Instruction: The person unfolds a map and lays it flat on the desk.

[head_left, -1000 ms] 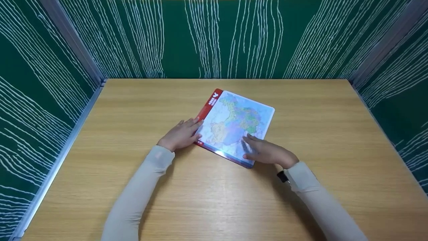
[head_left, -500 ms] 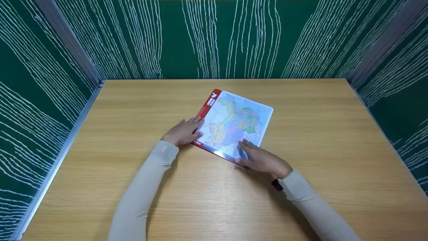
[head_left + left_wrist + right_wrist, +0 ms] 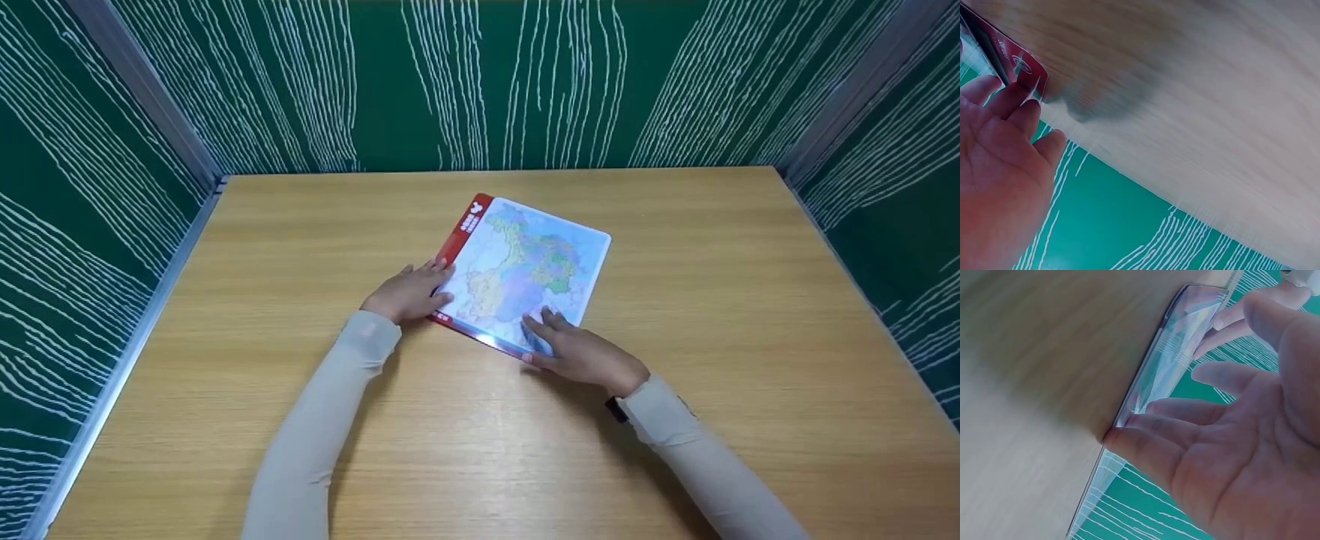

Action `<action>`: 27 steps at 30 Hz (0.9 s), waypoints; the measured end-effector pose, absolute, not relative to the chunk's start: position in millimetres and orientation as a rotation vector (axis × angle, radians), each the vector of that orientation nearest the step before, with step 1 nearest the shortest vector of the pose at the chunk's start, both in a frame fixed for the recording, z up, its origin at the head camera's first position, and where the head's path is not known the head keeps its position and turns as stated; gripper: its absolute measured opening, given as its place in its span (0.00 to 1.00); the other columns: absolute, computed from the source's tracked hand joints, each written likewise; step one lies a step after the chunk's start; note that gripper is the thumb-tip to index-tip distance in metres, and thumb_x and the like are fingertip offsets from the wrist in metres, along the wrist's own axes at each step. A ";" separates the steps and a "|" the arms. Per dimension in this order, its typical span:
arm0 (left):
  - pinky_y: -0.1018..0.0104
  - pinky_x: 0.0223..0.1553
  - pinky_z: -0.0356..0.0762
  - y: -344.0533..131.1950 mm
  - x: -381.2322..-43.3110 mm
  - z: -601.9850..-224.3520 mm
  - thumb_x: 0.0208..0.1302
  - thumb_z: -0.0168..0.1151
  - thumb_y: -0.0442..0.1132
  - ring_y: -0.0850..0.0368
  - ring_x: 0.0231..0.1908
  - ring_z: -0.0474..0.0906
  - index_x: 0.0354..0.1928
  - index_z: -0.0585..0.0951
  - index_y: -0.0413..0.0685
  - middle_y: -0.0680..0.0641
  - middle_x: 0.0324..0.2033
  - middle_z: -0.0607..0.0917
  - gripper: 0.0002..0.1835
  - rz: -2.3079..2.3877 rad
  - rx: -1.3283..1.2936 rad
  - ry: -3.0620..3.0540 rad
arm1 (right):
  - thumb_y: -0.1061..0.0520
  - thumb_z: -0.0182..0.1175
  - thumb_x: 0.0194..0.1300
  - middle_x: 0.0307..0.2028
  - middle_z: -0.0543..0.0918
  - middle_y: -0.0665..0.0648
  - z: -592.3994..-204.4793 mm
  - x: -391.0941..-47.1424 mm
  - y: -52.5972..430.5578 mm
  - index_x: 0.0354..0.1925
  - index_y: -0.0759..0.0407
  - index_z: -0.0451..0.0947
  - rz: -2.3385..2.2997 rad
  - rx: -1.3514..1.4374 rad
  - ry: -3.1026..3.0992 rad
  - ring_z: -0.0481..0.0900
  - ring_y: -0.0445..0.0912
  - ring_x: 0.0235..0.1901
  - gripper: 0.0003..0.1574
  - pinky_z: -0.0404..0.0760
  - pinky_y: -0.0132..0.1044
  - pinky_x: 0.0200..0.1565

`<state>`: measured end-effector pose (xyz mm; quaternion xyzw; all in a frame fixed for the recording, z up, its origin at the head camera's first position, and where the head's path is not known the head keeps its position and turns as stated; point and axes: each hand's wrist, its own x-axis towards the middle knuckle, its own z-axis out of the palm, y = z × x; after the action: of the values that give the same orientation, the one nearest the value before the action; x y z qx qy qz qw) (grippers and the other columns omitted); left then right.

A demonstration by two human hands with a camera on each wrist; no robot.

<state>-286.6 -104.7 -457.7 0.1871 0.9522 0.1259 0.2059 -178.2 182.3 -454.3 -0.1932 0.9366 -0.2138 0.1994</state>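
Note:
A glossy map board, with a red strip and white lettering along its left side, lies slanted on the wooden table. My left hand rests on its left edge, fingers extended over the red strip. In the left wrist view, that hand has its fingertips at the board's red corner. My right hand touches the near right part of the board with spread fingers. From the right wrist view, the right hand's fingers reach onto the shiny surface, and the left hand's fingers show at the far side.
The wooden table spreads around the board on all sides. Green walls with white wavy lines stand at the back and both sides. Metal posts mark the back corners.
My right hand has slid a little leftward across the board, toward its near edge. The left hand stays on the red side. The board lies nearly as before; the head view has shifted slightly.

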 end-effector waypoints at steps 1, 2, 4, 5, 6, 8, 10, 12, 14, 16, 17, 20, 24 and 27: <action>0.55 0.75 0.35 -104.7 -286.4 -458.1 0.67 0.49 0.62 0.59 0.76 0.38 0.75 0.46 0.68 0.61 0.75 0.44 0.39 0.348 0.521 2.653 | 0.33 0.47 0.69 0.75 0.43 0.66 -453.8 -178.3 182.5 0.76 0.48 0.46 -0.599 -0.536 2.617 0.46 0.63 0.73 0.46 0.59 0.60 0.67; 0.55 0.75 0.35 -104.8 -286.1 -458.3 0.67 0.49 0.62 0.59 0.76 0.38 0.75 0.46 0.68 0.61 0.75 0.44 0.39 0.345 0.525 2.650 | 0.33 0.47 0.69 0.75 0.44 0.66 -453.6 -178.5 182.8 0.76 0.47 0.47 -0.600 -0.533 2.616 0.46 0.63 0.73 0.46 0.59 0.60 0.67; 0.54 0.75 0.36 -104.8 -285.1 -459.3 0.67 0.48 0.63 0.59 0.76 0.38 0.75 0.46 0.69 0.61 0.75 0.44 0.39 0.348 0.520 2.643 | 0.33 0.47 0.70 0.75 0.45 0.67 -454.0 -178.8 183.6 0.75 0.48 0.47 -0.595 -0.539 2.623 0.46 0.63 0.73 0.45 0.59 0.61 0.67; 0.54 0.75 0.36 -104.9 -284.4 -459.7 0.67 0.49 0.63 0.59 0.76 0.38 0.74 0.46 0.70 0.62 0.75 0.44 0.39 0.350 0.514 2.642 | 0.33 0.48 0.70 0.75 0.45 0.67 -454.3 -178.8 183.8 0.75 0.48 0.48 -0.594 -0.538 2.626 0.45 0.63 0.73 0.45 0.58 0.60 0.68; 0.53 0.75 0.37 -105.0 -283.8 -460.3 0.67 0.49 0.63 0.59 0.76 0.38 0.74 0.46 0.70 0.62 0.75 0.44 0.39 0.349 0.512 2.640 | 0.34 0.48 0.70 0.74 0.46 0.67 -454.8 -178.9 184.0 0.75 0.49 0.48 -0.590 -0.544 2.633 0.45 0.63 0.73 0.45 0.58 0.61 0.68; 0.52 0.75 0.37 -105.0 -282.3 -460.6 0.66 0.49 0.63 0.59 0.76 0.38 0.74 0.46 0.71 0.62 0.75 0.44 0.39 0.348 0.512 2.636 | 0.33 0.48 0.69 0.74 0.47 0.68 -455.7 -179.2 184.2 0.75 0.50 0.49 -0.580 -0.552 2.645 0.45 0.63 0.73 0.45 0.58 0.61 0.68; 0.52 0.75 0.37 -104.8 -281.7 -460.8 0.66 0.50 0.63 0.59 0.76 0.38 0.75 0.46 0.70 0.62 0.75 0.44 0.40 0.340 0.520 2.635 | 0.33 0.48 0.69 0.74 0.48 0.69 -456.0 -179.8 184.5 0.75 0.51 0.49 -0.565 -0.569 2.656 0.46 0.65 0.73 0.46 0.59 0.62 0.67; 0.53 0.75 0.37 -105.0 -281.7 -460.2 0.66 0.51 0.63 0.60 0.76 0.38 0.75 0.46 0.69 0.61 0.75 0.44 0.40 0.336 0.531 2.632 | 0.33 0.48 0.69 0.73 0.48 0.70 -455.9 -181.0 184.9 0.75 0.51 0.49 -0.559 -0.584 2.659 0.46 0.65 0.72 0.46 0.59 0.62 0.66; 0.54 0.75 0.36 -105.5 -281.9 -459.1 0.66 0.51 0.62 0.60 0.76 0.38 0.75 0.46 0.68 0.61 0.75 0.44 0.40 0.333 0.540 2.626 | 0.34 0.48 0.69 0.73 0.49 0.71 -455.8 -182.7 185.7 0.75 0.53 0.49 -0.545 -0.608 2.664 0.47 0.66 0.72 0.46 0.60 0.63 0.66; 0.54 0.75 0.35 -106.4 -282.0 -458.1 0.66 0.51 0.62 0.60 0.76 0.37 0.75 0.47 0.68 0.60 0.75 0.44 0.40 0.328 0.553 2.622 | 0.35 0.48 0.70 0.73 0.49 0.72 -455.8 -184.7 186.8 0.75 0.54 0.49 -0.535 -0.627 2.669 0.47 0.68 0.71 0.46 0.61 0.63 0.65; 0.54 0.75 0.35 -107.1 -281.5 -457.5 0.66 0.51 0.62 0.59 0.76 0.37 0.75 0.46 0.69 0.60 0.75 0.44 0.40 0.324 0.553 2.619 | 0.35 0.48 0.70 0.73 0.49 0.72 -455.9 -186.0 187.2 0.75 0.53 0.49 -0.533 -0.619 2.668 0.47 0.67 0.72 0.46 0.61 0.63 0.65; 0.54 0.75 0.36 -108.5 -280.2 -455.8 0.66 0.51 0.61 0.58 0.76 0.37 0.74 0.48 0.69 0.60 0.75 0.45 0.39 0.315 0.568 2.614 | 0.35 0.48 0.70 0.73 0.49 0.71 -456.0 -189.6 188.6 0.75 0.53 0.49 -0.518 -0.609 2.669 0.47 0.67 0.72 0.45 0.60 0.63 0.66; 0.53 0.75 0.36 -109.6 -278.5 -455.5 0.67 0.51 0.61 0.58 0.76 0.38 0.74 0.50 0.69 0.59 0.75 0.46 0.37 0.321 0.588 2.609 | 0.35 0.48 0.70 0.73 0.48 0.71 -455.3 -193.8 191.4 0.75 0.53 0.49 -0.516 -0.603 2.665 0.46 0.67 0.72 0.45 0.59 0.63 0.66; 0.53 0.75 0.37 -110.0 -277.4 -455.9 0.66 0.52 0.61 0.59 0.76 0.38 0.74 0.51 0.69 0.59 0.75 0.47 0.37 0.327 0.603 2.609 | 0.34 0.48 0.70 0.73 0.48 0.70 -455.2 -196.8 193.8 0.75 0.53 0.48 -0.518 -0.593 2.662 0.45 0.67 0.72 0.46 0.58 0.63 0.67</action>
<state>-277.4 -110.0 -455.9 0.2181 0.9433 0.1184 0.2203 -196.8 193.8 -455.2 -0.2099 0.9430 -0.1836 0.1817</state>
